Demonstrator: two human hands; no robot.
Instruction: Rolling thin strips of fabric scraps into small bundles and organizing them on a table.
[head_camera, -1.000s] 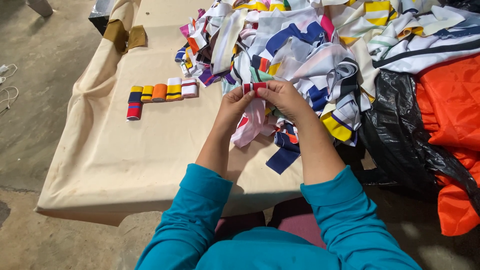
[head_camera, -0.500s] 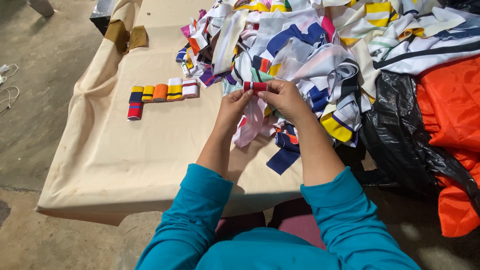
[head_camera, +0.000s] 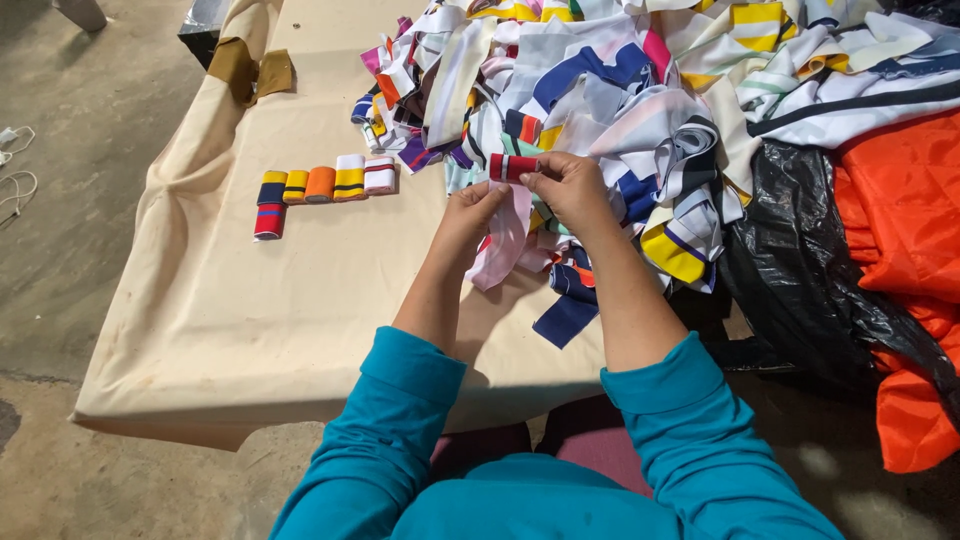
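Observation:
Both hands meet over the table's middle, above a heap of striped fabric strips (head_camera: 600, 90). My right hand (head_camera: 570, 185) pinches a small red rolled strip (head_camera: 508, 167) with a white band at its end. My left hand (head_camera: 472, 212) holds the loose pale pink tail of that strip (head_camera: 505, 245), which hangs down toward the table. A row of several finished rolls (head_camera: 325, 184) in yellow, orange, navy and red lies to the left of my hands on the cloth.
A beige cloth (head_camera: 250, 330) covers the table; its front and left edges drop to a concrete floor. A black plastic bag (head_camera: 800, 280) and orange fabric (head_camera: 900, 230) lie at the right. Brown cloth scraps (head_camera: 250, 65) sit at the far left corner.
The red roll has been turned a little between my fingers and both hands have risen slightly; the pink tail looks shorter.

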